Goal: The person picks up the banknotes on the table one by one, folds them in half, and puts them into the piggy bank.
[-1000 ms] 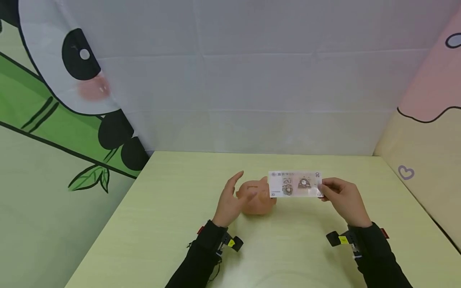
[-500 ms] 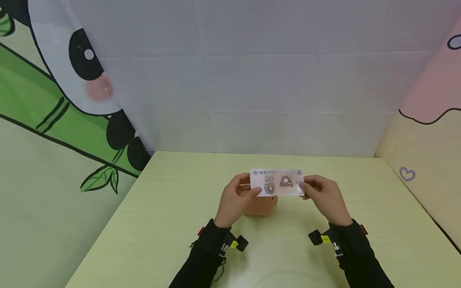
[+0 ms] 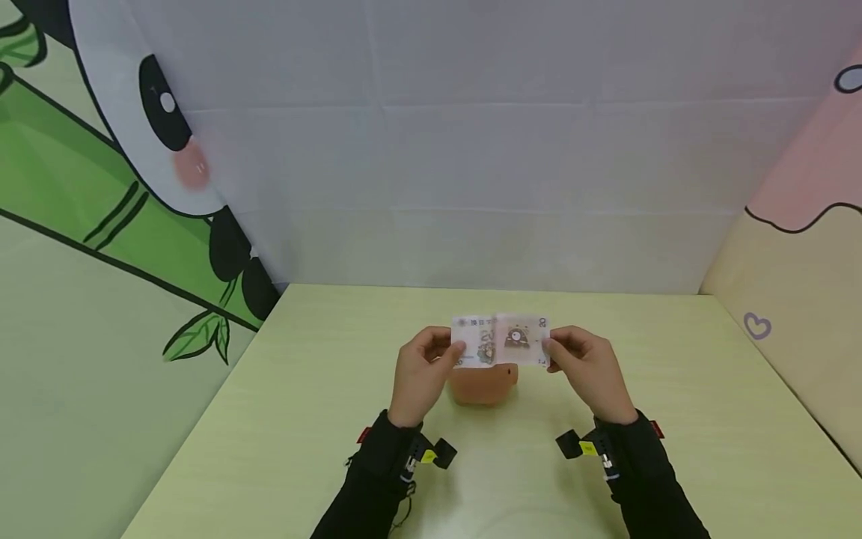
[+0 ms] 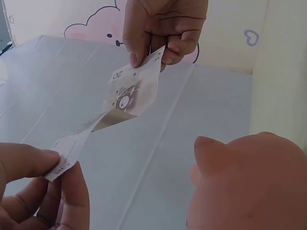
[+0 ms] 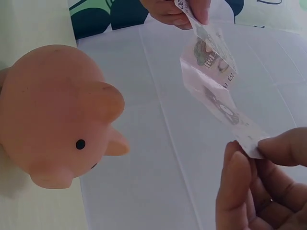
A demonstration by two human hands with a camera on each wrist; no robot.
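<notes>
A pale pinkish banknote [image 3: 517, 340] marked 20 is stretched between both hands above the table. My left hand [image 3: 417, 374] pinches its left end between thumb and fingers, and my right hand [image 3: 594, 373] pinches the right end. In the left wrist view the note [image 4: 136, 93] bends at a crease near its middle. Behind and below it on the table is a pinkish-orange pig-shaped piggy bank [image 3: 481, 388], partly covered by the note in the head view. The right wrist view shows the piggy bank [image 5: 48, 105] with its ears, snout and a black eye.
The pale yellow-green table [image 3: 323, 404] extends around the piggy bank. A plain whitish cloth [image 3: 485, 172] hangs behind its far edge. Cartoon-printed cloths flank it, green on the left and pink and cream on the right. Each sleeve carries a small wrist camera [image 3: 569, 445].
My left hand has taken hold of the banknote's left end. My right hand has moved left with the note, which now hides the pig's upper part and has folded at the middle.
</notes>
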